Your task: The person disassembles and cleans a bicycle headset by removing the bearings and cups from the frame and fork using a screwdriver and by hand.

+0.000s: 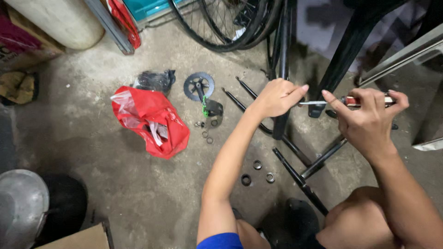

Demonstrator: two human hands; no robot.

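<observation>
My left hand [276, 97] is closed around an upright black frame tube [282, 55] of a bicycle frame. My right hand [367, 117] grips a screwdriver with a red handle [353, 101]; its metal shaft [311, 103] points left toward the tube, and its tip meets my left thumb. Below the hands, other black frame tubes [295, 175] lie across the concrete floor. Three small bearing rings [257, 164] rest on the floor near my left forearm.
A black chainring with crank and pedal [199, 86] lies beside a red plastic bag [154, 121] and a black bag [154, 80]. Bicycle wheels [221, 23] lean at the top. A metal bowl [20, 203] and cardboard box [78, 237] sit at bottom left.
</observation>
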